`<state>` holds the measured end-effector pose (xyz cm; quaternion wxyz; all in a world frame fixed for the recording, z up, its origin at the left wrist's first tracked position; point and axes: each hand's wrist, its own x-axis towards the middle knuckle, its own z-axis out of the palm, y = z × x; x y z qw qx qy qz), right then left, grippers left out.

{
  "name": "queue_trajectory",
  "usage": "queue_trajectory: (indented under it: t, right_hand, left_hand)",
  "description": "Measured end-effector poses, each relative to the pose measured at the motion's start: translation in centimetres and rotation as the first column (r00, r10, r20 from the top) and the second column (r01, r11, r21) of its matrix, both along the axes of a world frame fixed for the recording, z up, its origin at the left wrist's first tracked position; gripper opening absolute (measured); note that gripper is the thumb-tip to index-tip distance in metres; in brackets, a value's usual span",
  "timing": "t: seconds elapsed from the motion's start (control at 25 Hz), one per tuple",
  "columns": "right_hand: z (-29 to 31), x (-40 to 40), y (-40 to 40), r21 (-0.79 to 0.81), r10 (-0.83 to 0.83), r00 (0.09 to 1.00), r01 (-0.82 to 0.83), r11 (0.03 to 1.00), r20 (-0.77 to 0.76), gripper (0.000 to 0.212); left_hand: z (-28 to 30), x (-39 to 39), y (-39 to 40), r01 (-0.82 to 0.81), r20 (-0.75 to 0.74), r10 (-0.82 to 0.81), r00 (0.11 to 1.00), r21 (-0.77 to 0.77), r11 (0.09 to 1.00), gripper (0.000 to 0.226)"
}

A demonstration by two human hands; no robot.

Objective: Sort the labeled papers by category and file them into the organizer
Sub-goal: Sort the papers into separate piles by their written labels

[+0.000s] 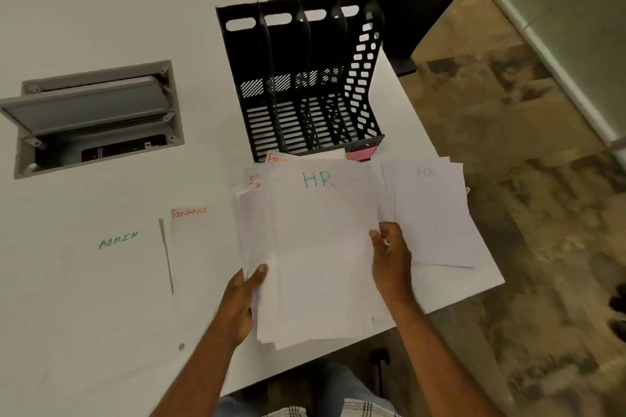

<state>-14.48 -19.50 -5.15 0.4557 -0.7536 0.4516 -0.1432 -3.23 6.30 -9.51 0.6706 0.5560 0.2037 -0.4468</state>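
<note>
My left hand grips a stack of white papers by its lower left edge, thumb on top. The top sheet reads HR in green. My right hand pinches the right edge of that top sheet. To the right lies a small pile of sheets also marked HR. On the table to the left lie a sheet marked ADMIN and one marked FINANCE. The black organizer with four slots stands behind the stack, its slots holding no paper.
A grey cable box with its lid open is sunk into the white table at the left. Pink sticky notes sit at the organizer's front. The table edge runs close on the right, with patterned floor beyond.
</note>
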Motion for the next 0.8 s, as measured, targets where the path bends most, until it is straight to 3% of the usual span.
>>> queue_trajectory:
  t: [0.16,0.32,0.48,0.68,0.8]
  right_hand:
    - [-0.1,-3.8,-10.7,-0.262,-0.16,0.987,0.15,0.953,-0.019,0.014]
    - [-2.3,-6.3,-18.6,-0.295,-0.257,0.964,0.227,0.928,-0.069,0.021]
    - [-6.0,-7.9,-24.3,-0.353,-0.246,0.942,0.155,0.923,-0.23,0.028]
    - [-9.1,-9.2,-25.7,-0.409,-0.135,0.922,-0.027,0.912,-0.362,0.037]
    - [-8.3,-8.4,-24.9,-0.459,-0.204,0.901,0.006,0.889,-0.384,0.043]
  left_hand:
    - [-0.5,-1.6,-6.4,-0.008,0.003,0.008,1.0,0.005,1.0,0.043]
    - [-1.0,-2.3,-9.7,0.002,0.001,-0.002,1.0,0.018,1.0,0.037]
    - [-1.8,-2.1,-13.7,0.017,0.038,-0.019,0.999,0.038,0.999,0.037]
    - [-2.4,-1.7,-16.0,0.012,0.044,-0.015,0.999,0.07,0.997,0.035]
    - [-1.9,-1.5,-15.9,0.022,0.044,-0.025,0.999,0.063,0.998,0.033]
